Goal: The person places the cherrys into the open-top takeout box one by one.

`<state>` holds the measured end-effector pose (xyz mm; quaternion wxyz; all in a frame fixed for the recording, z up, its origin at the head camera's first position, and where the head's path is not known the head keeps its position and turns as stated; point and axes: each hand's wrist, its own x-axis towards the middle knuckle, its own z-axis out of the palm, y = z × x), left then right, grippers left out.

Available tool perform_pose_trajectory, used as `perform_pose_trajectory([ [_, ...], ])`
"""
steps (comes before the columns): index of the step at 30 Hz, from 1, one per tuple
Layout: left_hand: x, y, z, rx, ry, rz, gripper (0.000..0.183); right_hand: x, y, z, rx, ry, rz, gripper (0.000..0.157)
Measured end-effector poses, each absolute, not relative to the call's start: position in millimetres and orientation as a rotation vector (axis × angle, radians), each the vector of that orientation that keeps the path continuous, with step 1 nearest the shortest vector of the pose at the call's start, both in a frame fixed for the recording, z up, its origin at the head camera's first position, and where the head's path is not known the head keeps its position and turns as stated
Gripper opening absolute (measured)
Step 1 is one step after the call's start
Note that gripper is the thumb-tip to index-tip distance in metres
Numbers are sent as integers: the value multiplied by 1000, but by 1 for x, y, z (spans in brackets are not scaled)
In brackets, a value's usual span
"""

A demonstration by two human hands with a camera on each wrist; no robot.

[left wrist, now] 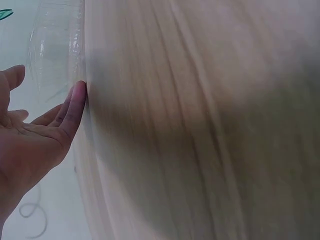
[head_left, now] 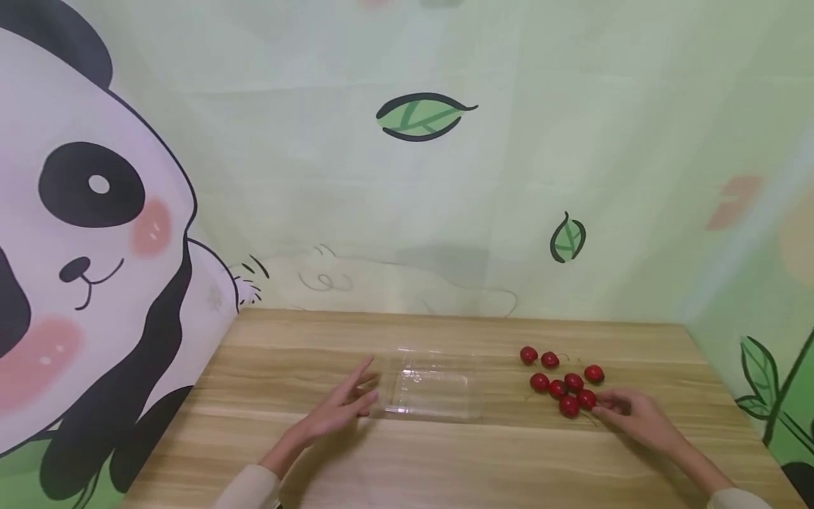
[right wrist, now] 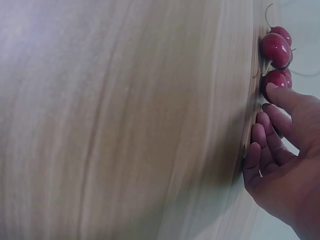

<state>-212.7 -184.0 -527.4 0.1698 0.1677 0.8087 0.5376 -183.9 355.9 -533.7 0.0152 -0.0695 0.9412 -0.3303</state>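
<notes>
Several red cherries (head_left: 574, 382) with thin stems lie in a loose cluster on the right part of the wooden table. My right hand (head_left: 641, 418) pinches the nearest-right cherry (head_left: 587, 400) between thumb and index finger, its other fingers curled below. In the right wrist view, the thumb of the right hand (right wrist: 287, 145) lies against that cherry (right wrist: 272, 81); the index finger's contact is partly hidden. A clear plastic box (head_left: 432, 396) sits mid-table. At its left side is my left hand (head_left: 337, 410), fingers extended, fingertips by the box wall, holding nothing.
The wooden table (head_left: 407, 459) runs back to a pale green cloth backdrop (head_left: 318, 177) printed with a panda (head_left: 95, 233) and leaves. Bare wood lies between the box and the cherries.
</notes>
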Motion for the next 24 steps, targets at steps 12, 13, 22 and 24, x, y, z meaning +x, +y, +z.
perform_pose_trajectory([
  [12, -218, -177, -525, 477, 2296, 1500, 73, -186, 358, -537, -211, 2994, -966, 27],
  [13, -218, -176, -524, 485, 2295, 1499, 73, -186, 359, -536, -212, 2997, -962, 27],
  [22, -220, -169, -525, 556, 2277, 1476, 73, -187, 361, -535, -166, 2991, -969, 28],
  [24, -220, -169, -525, 549, 2265, 1486, 73, -187, 360, -536, -149, 2982, -979, 28],
])
